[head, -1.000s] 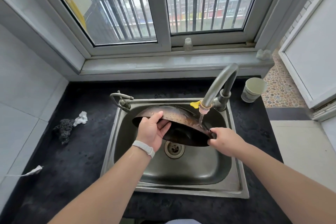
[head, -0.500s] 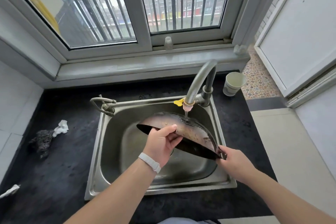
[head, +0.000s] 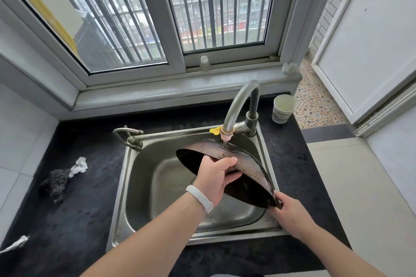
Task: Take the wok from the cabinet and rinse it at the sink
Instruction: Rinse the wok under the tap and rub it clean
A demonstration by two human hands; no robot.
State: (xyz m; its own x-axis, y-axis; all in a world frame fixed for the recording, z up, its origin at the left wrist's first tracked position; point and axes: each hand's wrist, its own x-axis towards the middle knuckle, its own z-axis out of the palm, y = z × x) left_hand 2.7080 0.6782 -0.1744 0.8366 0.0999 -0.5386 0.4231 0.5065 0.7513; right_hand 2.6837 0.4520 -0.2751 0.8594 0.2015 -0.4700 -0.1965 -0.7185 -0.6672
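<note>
The dark wok [head: 245,164] hangs tilted over the steel sink [head: 135,186], its stained outer side up and its black inside facing down and left. Water from the curved tap [head: 236,105] runs onto its upper back. My left hand [head: 213,177] grips the near rim, thumb on the outside, fingers inside. My right hand [head: 290,211] holds the wok's handle at its lower right end; the handle is mostly hidden in the hand.
A paper cup [head: 282,108] stands right of the tap on the black counter [head: 78,209]. A steel scourer [head: 55,182] and a white rag [head: 78,166] lie at the left. A second small tap [head: 128,137] sits at the sink's back left corner. A small bottle [head: 204,63] is on the window sill.
The wok has tipped steeper, handle end lower toward the sink's front right. My view has shifted right and closer. Both hands keep their hold.
</note>
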